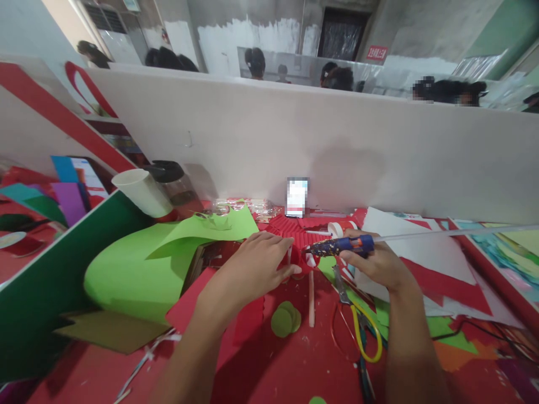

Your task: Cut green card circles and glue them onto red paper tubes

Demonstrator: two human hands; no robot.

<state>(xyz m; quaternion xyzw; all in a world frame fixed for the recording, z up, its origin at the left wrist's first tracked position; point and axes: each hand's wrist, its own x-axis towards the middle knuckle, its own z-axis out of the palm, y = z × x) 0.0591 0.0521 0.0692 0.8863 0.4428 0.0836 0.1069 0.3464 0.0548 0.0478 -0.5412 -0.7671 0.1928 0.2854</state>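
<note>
My right hand [381, 264] grips a dark blue glue gun [347, 246], and a long clear glue stick [446, 231] juts from its back. Its nozzle points left, close to a small curled red paper piece [296, 257]. That piece is pinched between the thumb and fingers of my left hand [265, 258], which partly cover it. I cannot tell whether the nozzle touches the paper. Just below lie a pale thin stick [311, 300] and several light green paper discs [285, 320]. Pleated red paper [290, 226] lies behind my hands.
Scissors with yellow-lined handles [365, 334] lie beside my right forearm. A lit phone [297, 197] leans against the white partition [252, 129]. At left stand a paper cup [145, 193], a dark-lidded bottle [179, 188] and curled green sheets [135, 275]. White sheets [416, 252] lie right.
</note>
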